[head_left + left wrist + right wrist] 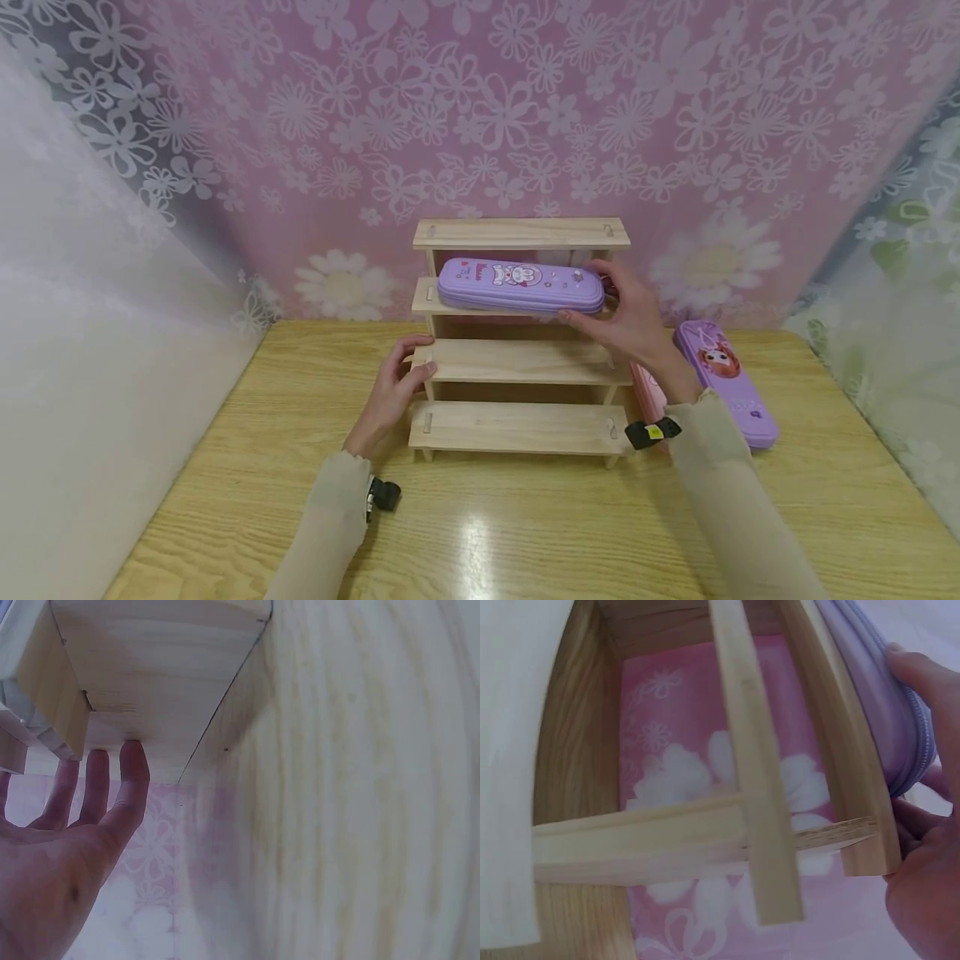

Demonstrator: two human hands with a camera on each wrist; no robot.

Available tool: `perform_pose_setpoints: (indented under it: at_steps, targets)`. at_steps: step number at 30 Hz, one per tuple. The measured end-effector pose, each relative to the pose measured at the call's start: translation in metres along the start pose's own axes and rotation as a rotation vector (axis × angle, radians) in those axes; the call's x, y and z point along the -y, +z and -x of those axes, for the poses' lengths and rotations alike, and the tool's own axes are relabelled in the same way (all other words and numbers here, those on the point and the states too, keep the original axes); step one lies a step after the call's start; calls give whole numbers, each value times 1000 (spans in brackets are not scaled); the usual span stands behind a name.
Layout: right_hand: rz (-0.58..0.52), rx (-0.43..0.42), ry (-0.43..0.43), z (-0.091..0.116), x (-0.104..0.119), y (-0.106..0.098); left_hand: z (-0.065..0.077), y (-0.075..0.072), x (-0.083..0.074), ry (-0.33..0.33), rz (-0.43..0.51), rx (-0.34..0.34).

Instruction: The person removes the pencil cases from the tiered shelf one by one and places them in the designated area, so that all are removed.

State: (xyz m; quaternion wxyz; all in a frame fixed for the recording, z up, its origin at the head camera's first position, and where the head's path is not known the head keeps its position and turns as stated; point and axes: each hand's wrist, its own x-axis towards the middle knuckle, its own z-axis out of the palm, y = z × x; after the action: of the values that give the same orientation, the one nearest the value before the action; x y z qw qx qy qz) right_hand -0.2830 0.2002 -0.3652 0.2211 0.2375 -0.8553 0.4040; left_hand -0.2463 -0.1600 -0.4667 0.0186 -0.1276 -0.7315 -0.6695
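A four-step wooden rack (517, 362) stands on the table against the backdrop. On its third step from the bottom lies a purple pencil case (517, 285) with a cartoon rabbit on its lid. My right hand (633, 321) grips the right end of that case, thumb at the front and fingers behind. In the right wrist view the zipped edge of the purple case (874, 697) sits against the step. My left hand (392, 385) holds the left end of the second step, thumb on top; its fingers (133, 772) reach along the rack's side in the left wrist view.
Right of the rack, another purple pencil case (727, 383) with a doll picture lies on the wood-grain table (300, 517). A pink case (649, 393) beside it is partly hidden by my right arm. Behind hangs a pink flowered curtain (480, 108).
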Motion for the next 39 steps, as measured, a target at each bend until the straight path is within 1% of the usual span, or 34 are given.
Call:
perform_pose_setpoints:
  at_steps: [4, 7, 10, 12, 14, 19, 22, 24, 27, 29, 35, 39]
  targets:
    - [-48, 84, 90, -3, 3, -4, 0, 1, -1, -6, 3, -5]
    - [-20, 125, 146, -4, 7, -7, 0, 2, -2, -11, 3, -9]
    - [19, 135, 172, -3, 10, -9, 1, 3, -3, -11, -5, -9]
    - [39, 125, 172, -2, 11, -9, 1, 3, -5, -9, -6, -7]
    - [49, 107, 154, 0, 13, -8, 1, 4, -5, -9, -10, -9]
    - [70, 44, 52, 8, 15, -7, 2, 4, -5, -6, -11, -17]
    - [48, 7, 0, 14, 16, -7, 2, 3, -5, -3, -12, -13]
    - [17, -13, -16, 18, 17, -8, 2, 3, -5, -5, -15, -11]
    - [-21, -36, -13, 25, 16, -11, 2, 3, -3, -4, -15, -12]
    - [-27, -44, -4, 30, 15, -13, 2, 3, -2, 0, -14, -12]
    - [-8, -62, 46, 46, 12, -21, 2, 2, -1, 5, -14, -18]
    - [-24, -106, 49, 56, 16, -26, 2, 2, -1, 6, -20, -16]
